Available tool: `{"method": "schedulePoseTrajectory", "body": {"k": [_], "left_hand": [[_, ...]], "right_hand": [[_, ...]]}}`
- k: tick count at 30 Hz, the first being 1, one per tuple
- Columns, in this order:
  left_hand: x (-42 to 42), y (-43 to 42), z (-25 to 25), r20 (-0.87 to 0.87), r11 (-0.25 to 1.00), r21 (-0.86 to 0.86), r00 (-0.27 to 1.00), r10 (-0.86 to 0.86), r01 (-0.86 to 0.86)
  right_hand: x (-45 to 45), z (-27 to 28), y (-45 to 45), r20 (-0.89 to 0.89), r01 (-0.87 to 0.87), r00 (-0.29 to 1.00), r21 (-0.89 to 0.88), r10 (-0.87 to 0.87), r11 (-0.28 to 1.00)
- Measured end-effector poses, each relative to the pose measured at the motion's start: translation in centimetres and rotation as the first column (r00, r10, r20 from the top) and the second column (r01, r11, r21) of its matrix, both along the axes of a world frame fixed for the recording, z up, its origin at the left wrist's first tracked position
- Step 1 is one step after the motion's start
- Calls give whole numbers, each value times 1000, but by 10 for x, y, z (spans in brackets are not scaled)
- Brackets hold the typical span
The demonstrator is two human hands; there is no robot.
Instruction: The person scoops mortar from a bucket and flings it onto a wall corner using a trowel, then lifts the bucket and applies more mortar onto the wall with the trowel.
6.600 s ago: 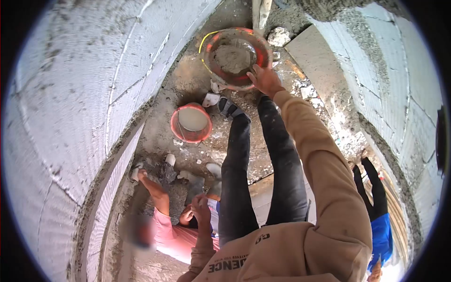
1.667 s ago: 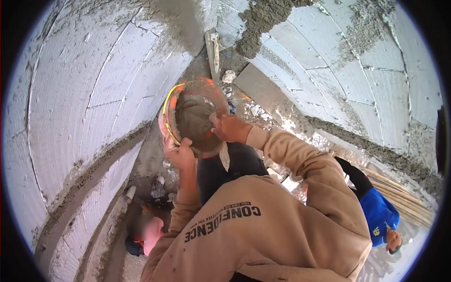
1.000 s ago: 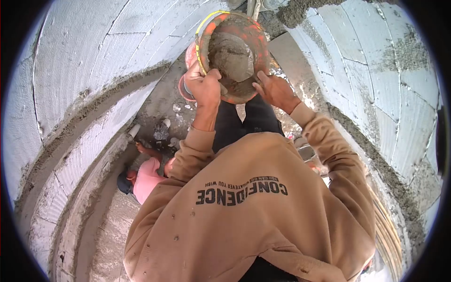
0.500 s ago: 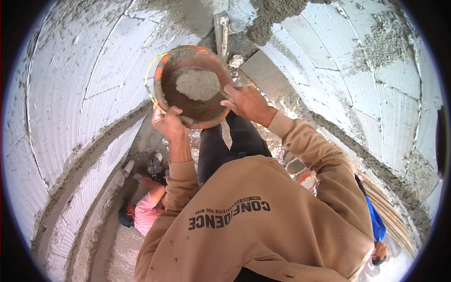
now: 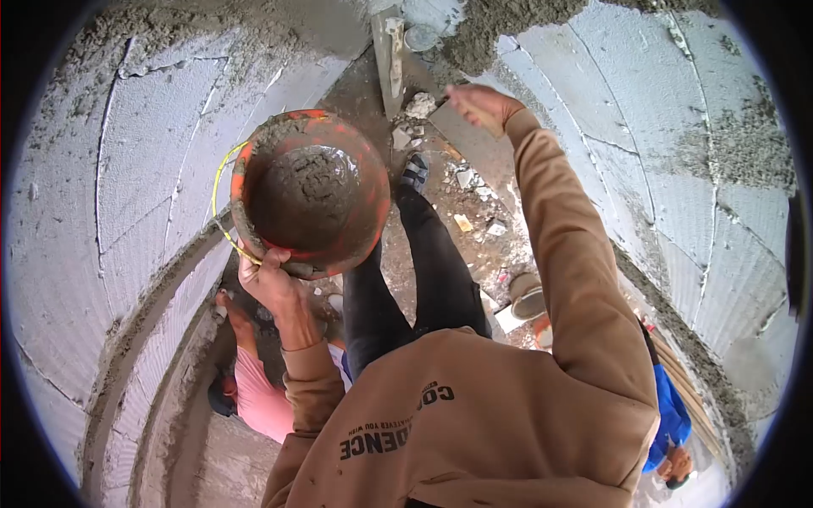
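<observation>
My left hand (image 5: 273, 284) is closed on the near rim of an orange, mortar-smeared bucket (image 5: 370, 182), which hangs tilted in front of me. Wet grey mortar (image 5: 313, 182) lies in its bottom. A thin yellow handle (image 5: 215, 182) loops out at the bucket's left side. My right hand (image 5: 484, 108) is off the bucket, held out at the upper right near the base of the wall. Its fingers are stretched out, a little blurred, with nothing visible in them.
Foam-like panelled walls (image 5: 584, 110) patched with mortar rise on both sides. Rubble (image 5: 466, 222) litters the floor by my feet. A wooden post (image 5: 388, 63) stands ahead. A person in pink (image 5: 261, 385) is at lower left, another in blue (image 5: 667, 415) at lower right. Another bucket (image 5: 527, 300) stands near my right side.
My right hand has let go of the bucket's rim and moved up and right. The bucket, still in my left hand, has shifted left and slightly down, and its mortar now looks rougher.
</observation>
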State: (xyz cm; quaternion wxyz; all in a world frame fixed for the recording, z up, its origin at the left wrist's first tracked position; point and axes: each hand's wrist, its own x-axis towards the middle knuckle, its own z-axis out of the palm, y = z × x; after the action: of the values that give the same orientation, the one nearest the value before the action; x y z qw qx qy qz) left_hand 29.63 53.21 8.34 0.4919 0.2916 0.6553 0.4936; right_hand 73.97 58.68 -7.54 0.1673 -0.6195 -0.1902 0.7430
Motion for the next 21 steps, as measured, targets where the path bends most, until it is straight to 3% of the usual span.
{"method": "schedulePoseTrajectory", "body": {"k": [2, 4, 6, 8, 11, 12, 14, 16, 19, 21], "left_hand": [[-15, -9, -11, -61, 999, -28, 998, -35, 34], [-23, -14, -16, -68, 997, -33, 995, -70, 68], [-31, -20, -22, -46, 996, -44, 996, -76, 74], [-28, -23, -14, -40, 999, -32, 998, -44, 42], [-31, -33, 13, 4, 990, -20, 990, -142, 142], [-32, -34, 17, 21, 985, 4, 985, -171, 171], [-29, -33, 43, 8, 970, 80, 973, -231, 229], [-31, -37, 58, -21, 951, 88, 955, -294, 295], [-37, -40, 76, 61, 933, 97, 933, -354, 348], [-43, -40, 86, 29, 910, 151, 918, -395, 387]], "right_hand": [[35, -29, -15, 149, 270, 944, 172, -296, 947], [44, 31, -41, 289, 195, 914, 302, -285, 933], [30, 102, -81, 452, -1, 884, 262, -122, 965], [-7, 174, -115, 448, -103, 894, 248, -20, 963], [-87, 244, -145, 544, -460, 802, 296, 247, 837], [-113, 252, -151, 549, -562, 765, 316, 336, 764], [-183, 221, -182, 816, -693, 559, 362, 148, 624], [-252, 181, -193, 926, -825, 328, 186, 184, 534], [-305, 190, -209, 967, -911, 235, 183, 98, 370], [-302, 229, -212, 975, -851, 220, 169, 45, 497]]}}
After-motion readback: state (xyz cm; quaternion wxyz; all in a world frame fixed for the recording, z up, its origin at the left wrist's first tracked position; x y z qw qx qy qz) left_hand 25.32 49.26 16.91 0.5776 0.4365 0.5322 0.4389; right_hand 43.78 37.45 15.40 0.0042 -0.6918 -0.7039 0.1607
